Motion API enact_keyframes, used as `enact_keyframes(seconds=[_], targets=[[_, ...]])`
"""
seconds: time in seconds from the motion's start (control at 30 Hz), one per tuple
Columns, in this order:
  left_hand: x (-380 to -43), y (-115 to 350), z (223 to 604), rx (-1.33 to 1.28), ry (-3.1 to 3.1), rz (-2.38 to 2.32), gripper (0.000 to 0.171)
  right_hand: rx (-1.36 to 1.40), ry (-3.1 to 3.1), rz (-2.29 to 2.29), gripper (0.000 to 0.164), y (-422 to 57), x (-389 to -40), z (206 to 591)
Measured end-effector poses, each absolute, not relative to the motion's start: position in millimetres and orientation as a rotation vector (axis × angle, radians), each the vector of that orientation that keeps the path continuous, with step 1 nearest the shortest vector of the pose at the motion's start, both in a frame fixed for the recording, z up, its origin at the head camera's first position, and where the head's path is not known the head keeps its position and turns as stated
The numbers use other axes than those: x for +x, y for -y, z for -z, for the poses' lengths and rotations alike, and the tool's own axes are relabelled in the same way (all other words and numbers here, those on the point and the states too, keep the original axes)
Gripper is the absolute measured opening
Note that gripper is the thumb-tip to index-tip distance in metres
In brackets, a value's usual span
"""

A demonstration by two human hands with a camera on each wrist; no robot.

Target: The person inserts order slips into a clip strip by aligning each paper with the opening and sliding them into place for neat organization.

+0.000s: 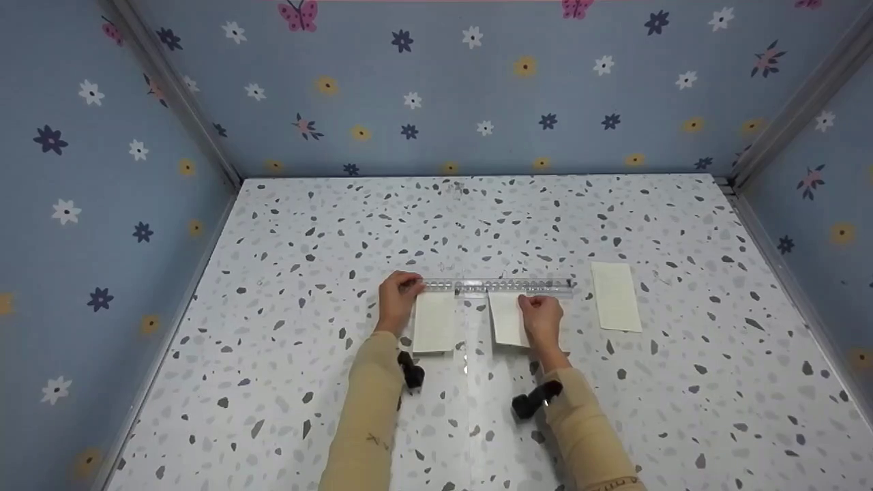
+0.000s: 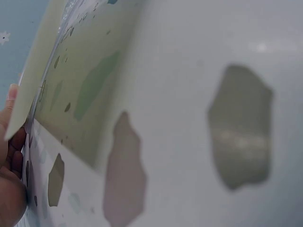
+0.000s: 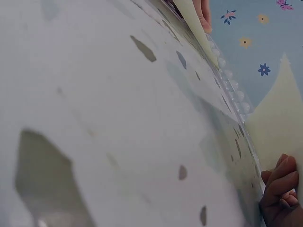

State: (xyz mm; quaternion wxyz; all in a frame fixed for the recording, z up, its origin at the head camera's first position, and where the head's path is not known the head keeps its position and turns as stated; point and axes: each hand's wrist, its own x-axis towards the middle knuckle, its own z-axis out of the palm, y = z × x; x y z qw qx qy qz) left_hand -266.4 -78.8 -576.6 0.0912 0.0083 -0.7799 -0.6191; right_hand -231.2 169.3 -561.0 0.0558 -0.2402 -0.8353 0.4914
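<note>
A clear plastic strip [image 1: 513,285] with a row of round bumps lies across the table. At its left end, my left hand [image 1: 397,300] pinches it between thumb and forefinger. Just below that end, a cream paper slip [image 1: 434,324] lies beside the hand; its edge shows raised in the left wrist view. My right hand [image 1: 543,317] pinches a second cream paper slip [image 1: 507,320] near its upper right, and the slip tilts off the table below the strip. In the right wrist view, that hand's fingers [image 3: 280,182] curl at the paper's lower part.
A third cream paper slip [image 1: 616,296] lies flat to the right of the strip. The white speckled table [image 1: 436,218] meets blue flowered panels [image 1: 470,88] at the back and both sides. Black wrist cameras [image 1: 535,401] hang from the tan sleeves.
</note>
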Motion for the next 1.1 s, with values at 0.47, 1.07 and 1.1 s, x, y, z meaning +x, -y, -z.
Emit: enact_keyframes(seconds=[0.47,1.07,1.1], targets=[[-267,79,577,-0.020,2.319,1.782,0.014,-0.745,2.537,-1.532,0.020,-158,-230,560],[-265,79,574,0.017,2.349,1.783,0.015,-0.695,2.528,-1.503,0.020,-148,-231,560],[-265,79,574,0.020,2.344,1.790,0.015,-0.695,2.526,-1.505,0.020,-147,-231,560]])
